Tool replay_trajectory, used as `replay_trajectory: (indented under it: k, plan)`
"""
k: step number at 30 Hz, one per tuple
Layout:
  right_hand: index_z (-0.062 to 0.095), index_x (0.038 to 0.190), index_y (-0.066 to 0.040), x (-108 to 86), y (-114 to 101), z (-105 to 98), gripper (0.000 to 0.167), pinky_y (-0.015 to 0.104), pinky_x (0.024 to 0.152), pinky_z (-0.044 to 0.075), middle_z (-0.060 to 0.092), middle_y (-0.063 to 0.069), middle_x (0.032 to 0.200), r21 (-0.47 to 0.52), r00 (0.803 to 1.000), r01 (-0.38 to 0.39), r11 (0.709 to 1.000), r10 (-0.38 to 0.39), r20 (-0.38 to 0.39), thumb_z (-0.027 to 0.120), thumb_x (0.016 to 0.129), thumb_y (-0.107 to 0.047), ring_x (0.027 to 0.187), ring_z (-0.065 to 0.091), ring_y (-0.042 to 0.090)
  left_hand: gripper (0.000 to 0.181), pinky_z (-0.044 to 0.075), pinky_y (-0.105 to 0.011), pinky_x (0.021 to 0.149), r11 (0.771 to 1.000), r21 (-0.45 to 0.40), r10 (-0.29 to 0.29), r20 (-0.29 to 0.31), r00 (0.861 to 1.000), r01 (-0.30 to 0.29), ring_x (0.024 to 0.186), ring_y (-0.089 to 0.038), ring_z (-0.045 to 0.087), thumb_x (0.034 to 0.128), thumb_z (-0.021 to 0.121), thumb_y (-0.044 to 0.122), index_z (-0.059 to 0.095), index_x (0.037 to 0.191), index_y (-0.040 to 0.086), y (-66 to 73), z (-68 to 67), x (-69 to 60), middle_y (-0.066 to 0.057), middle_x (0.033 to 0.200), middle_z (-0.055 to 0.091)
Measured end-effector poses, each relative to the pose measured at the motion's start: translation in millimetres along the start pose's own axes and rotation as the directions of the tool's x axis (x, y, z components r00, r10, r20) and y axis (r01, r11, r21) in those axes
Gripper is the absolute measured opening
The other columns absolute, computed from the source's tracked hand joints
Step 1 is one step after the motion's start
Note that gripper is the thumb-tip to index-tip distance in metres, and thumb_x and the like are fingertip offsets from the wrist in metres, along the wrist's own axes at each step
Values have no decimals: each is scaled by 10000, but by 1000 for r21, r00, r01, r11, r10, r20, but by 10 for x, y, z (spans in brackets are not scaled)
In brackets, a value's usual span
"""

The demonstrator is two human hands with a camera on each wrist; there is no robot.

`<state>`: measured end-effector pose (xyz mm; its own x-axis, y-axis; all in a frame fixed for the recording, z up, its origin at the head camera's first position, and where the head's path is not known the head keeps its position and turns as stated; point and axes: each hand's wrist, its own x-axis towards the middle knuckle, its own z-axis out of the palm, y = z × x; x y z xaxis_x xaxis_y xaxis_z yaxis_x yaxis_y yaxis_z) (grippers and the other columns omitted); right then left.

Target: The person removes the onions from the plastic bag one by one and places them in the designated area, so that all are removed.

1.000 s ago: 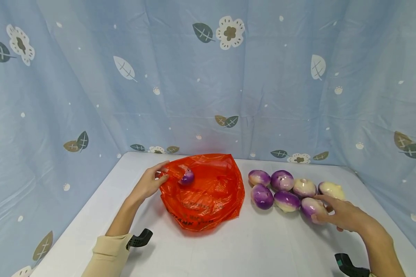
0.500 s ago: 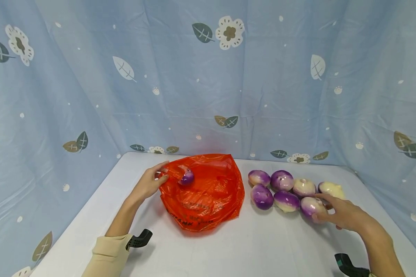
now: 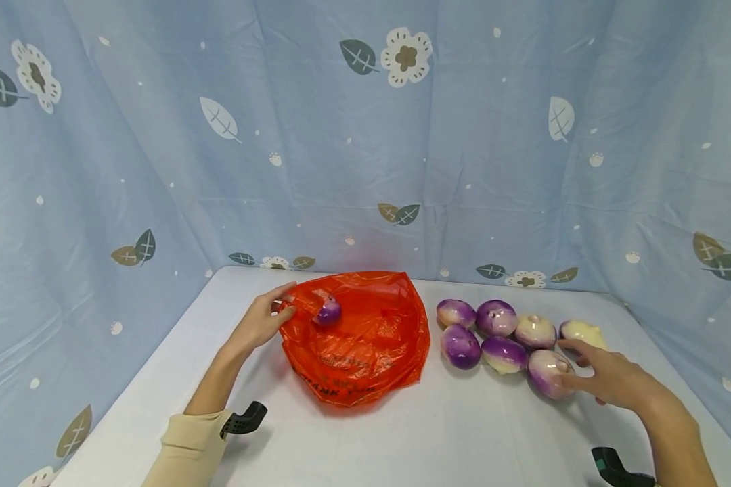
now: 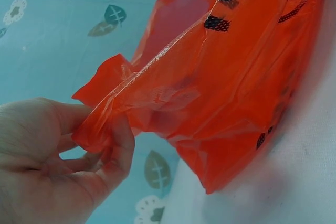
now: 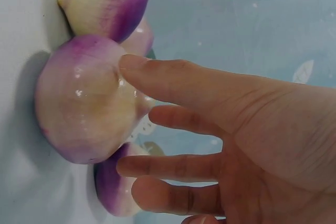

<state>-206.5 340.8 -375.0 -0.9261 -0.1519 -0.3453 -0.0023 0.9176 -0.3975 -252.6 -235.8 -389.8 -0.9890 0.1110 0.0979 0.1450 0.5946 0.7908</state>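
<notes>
My left hand (image 3: 260, 323) pinches the left rim of a red plastic bag (image 3: 365, 365), which lies with its mouth spread wide. In the left wrist view, thumb and fingers (image 4: 123, 150) hold the thin film of the bag. A purple-and-white turnip (image 3: 329, 311) shows inside the bag near that rim. On the right, my right hand (image 3: 615, 379) is beside the nearest turnip (image 3: 548, 375) of a group. Its fingers are spread and fairly straight, with the thumb (image 5: 152, 74) close over the turnip; whether they touch I cannot tell.
Several more glossy turnips (image 3: 496, 318) sit close together on the white table (image 3: 438, 433), right of the bag. One paler turnip (image 3: 581, 333) is at the far right end. A blue patterned curtain (image 3: 317, 149) hangs behind and along the sides.
My right hand has drawn back slightly to the right and loosened from the nearest turnip, which now shows more of its top. The left hand and the bag stay put.
</notes>
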Motion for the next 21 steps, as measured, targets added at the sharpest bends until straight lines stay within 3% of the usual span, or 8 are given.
replay_trajectory:
  k: [2, 5, 9, 16, 21]
  plan:
    - [322, 1456, 19, -2, -13, -9, 907, 407, 650, 561, 482, 400, 1296, -22, 1000, 8, 1000, -8, -18, 680, 847, -549, 751, 654, 202, 526, 533, -194, 666, 1000, 0, -3, 0, 1000, 3, 936, -264, 604, 971, 553, 73, 417, 1478, 45, 0, 4, -3, -221, 1235, 597]
    - [347, 1451, 19, -21, -53, -25, 895, 592, 759, 530, 477, 380, 1353, -97, 994, 40, 994, -49, -94, 642, 861, -586, 917, 658, 419, 528, 534, -188, 675, 1000, 0, -12, 3, 1000, 12, 949, -265, 607, 973, 552, 76, 414, 1482, 54, -1, 8, -5, -219, 1246, 594]
    - [390, 1444, -26, -68, -135, -36, 858, 786, 826, 364, 486, 347, 1383, -171, 972, 66, 983, -102, -211, 604, 868, -625, 1205, 442, 615, 530, 528, -193, 666, 1000, 1, -14, 4, 1000, 14, 949, -259, 603, 971, 555, 78, 416, 1483, 64, -7, 10, 0, -214, 1244, 594]
    - [404, 1459, -130, -125, -335, -3, 800, 772, 851, 373, 480, 303, 1416, -192, 936, 107, 976, -164, -311, 602, 868, -631, 1243, 425, 591, 529, 525, -197, 672, 1000, 9, 12, 4, 1000, -12, 948, -258, 611, 969, 559, 73, 417, 1477, 40, -14, 3, 6, -226, 1242, 601]
    - [409, 1467, -178, -105, -488, 44, 807, 782, 774, 401, 508, 297, 1382, -180, 931, 120, 976, -174, -321, 626, 844, -643, 1193, 489, 578, 519, 521, -200, 691, 1000, 17, 25, -3, 1000, -25, 961, -273, 611, 968, 559, 68, 429, 1470, 39, -26, -5, 12, -225, 1236, 608]
